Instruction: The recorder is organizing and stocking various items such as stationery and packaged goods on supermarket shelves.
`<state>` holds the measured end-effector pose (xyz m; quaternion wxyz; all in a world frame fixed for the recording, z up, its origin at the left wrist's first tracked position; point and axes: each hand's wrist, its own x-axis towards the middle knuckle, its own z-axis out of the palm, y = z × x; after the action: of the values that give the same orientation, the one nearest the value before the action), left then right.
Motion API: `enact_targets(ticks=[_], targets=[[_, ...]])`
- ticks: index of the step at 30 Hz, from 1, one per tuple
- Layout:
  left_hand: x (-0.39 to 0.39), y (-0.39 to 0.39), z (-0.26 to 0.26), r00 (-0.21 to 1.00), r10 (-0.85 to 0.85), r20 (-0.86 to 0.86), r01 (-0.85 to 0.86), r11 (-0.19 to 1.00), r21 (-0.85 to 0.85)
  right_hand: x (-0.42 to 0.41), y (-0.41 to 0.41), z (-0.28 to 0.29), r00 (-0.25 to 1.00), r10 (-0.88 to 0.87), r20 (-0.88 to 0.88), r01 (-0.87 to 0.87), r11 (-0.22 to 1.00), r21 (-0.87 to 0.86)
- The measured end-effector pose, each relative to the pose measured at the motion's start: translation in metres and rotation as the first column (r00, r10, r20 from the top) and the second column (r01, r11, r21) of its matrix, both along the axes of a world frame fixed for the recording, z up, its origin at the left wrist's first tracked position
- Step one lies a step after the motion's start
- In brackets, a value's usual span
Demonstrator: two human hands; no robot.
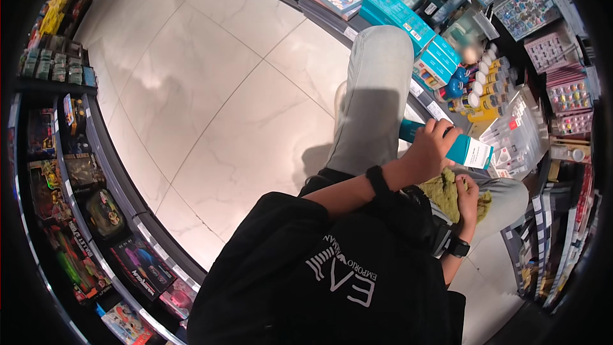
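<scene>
My left hand grips a teal cardboard box from above, fingers wrapped over its side. A white label with a barcode covers the near end of the box; the middle is hidden by my fingers. Just below it, my right hand holds a crumpled yellow-green cloth against my right thigh. The box is held above the thighs, beside the shelf edge. More teal boxes stand in a row on the low shelf beyond my left knee, one with colourful pots printed on its front.
Yellow bottles with white caps and clear plastic cases fill the shelf to the right. Hanging packs of small beads or stickers rise behind. Tiled floor lies left of my legs, bounded by a shelf of boxed toys.
</scene>
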<state>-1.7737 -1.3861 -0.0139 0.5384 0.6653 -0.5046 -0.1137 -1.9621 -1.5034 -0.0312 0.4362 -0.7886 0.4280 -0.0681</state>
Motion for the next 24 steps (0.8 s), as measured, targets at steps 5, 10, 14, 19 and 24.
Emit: enact_targets(ticks=[5,10,14,19,24], targets=[[0.000,0.008,0.002,1.000,0.017,-0.004,-0.017,1.000,-0.008,0.001,-0.001,-0.004,0.999,0.032,-0.011,-0.032,0.999,0.005],[-0.001,0.009,0.002,1.000,0.020,0.021,-0.021,0.999,0.045,0.002,-0.004,-0.010,0.999,0.041,-0.033,-0.041,0.999,0.006],[0.001,0.005,0.000,1.000,0.007,-0.010,-0.006,0.998,0.056,0.003,-0.007,-0.013,0.998,0.055,-0.026,-0.056,0.998,-0.017],[0.000,-0.004,-0.009,0.999,0.022,-0.039,-0.021,1.000,0.012,0.004,-0.009,-0.014,0.999,0.030,-0.021,-0.030,1.000,0.009],[0.005,-0.010,-0.012,0.998,-0.021,-0.061,0.028,0.992,0.123,0.011,-0.016,-0.020,0.997,0.068,-0.047,-0.068,0.998,-0.002]])
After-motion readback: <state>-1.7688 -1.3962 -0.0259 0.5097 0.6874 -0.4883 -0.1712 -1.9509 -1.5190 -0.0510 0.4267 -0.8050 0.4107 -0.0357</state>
